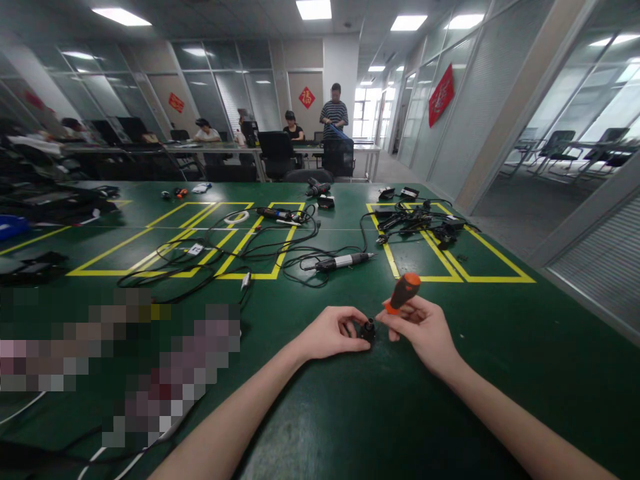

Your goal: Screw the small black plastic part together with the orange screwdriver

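A small black part [369,329] stands on the green table [320,413] in front of me. My left hand [337,330] grips it from the left with thumb and fingers. On its right side, my right hand [417,327] holds a screwdriver [404,292] with an orange and black handle. The handle points up and tilts to the right, and my fingers are around its lower end. The screwdriver's tip is too small to make out; my right fingertips are close beside the black part.
Beyond my hands lie a grey and black electric screwdriver [345,262], tangled black cables [240,250] and a heap of black parts [415,220]. Further back is a drill [317,188]. A blurred patch covers the left. People are at far desks, one standing [335,117].
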A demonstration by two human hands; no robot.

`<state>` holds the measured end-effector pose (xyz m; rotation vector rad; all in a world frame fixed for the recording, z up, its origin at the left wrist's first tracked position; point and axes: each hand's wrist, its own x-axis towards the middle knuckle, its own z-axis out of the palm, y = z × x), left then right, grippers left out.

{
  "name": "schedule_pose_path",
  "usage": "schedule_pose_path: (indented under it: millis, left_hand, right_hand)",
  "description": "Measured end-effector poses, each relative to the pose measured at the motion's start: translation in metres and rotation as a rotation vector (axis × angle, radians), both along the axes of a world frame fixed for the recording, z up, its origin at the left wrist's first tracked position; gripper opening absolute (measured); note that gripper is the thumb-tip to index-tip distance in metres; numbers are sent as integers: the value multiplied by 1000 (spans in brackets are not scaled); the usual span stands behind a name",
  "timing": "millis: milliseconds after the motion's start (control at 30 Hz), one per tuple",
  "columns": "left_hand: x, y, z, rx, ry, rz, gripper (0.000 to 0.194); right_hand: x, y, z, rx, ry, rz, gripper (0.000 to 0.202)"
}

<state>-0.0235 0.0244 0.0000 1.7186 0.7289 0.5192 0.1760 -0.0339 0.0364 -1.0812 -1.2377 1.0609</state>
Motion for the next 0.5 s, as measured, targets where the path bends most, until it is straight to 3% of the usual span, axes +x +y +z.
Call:
schedule_pose_path:
  millis: [133, 333, 500]
  left_hand:
    - [0, 0, 0, 11, 1, -1, 44]
    - [-1, 0, 1, 10, 16, 1, 46]
    - [0, 0, 0, 9, 2, -2, 46]
  right_hand:
    - [-1, -1, -2, 28, 25, 71, 20]
    - [1, 0, -7, 50, -40, -7, 17]
    - [-1, -3, -1, 49, 3, 57, 21]
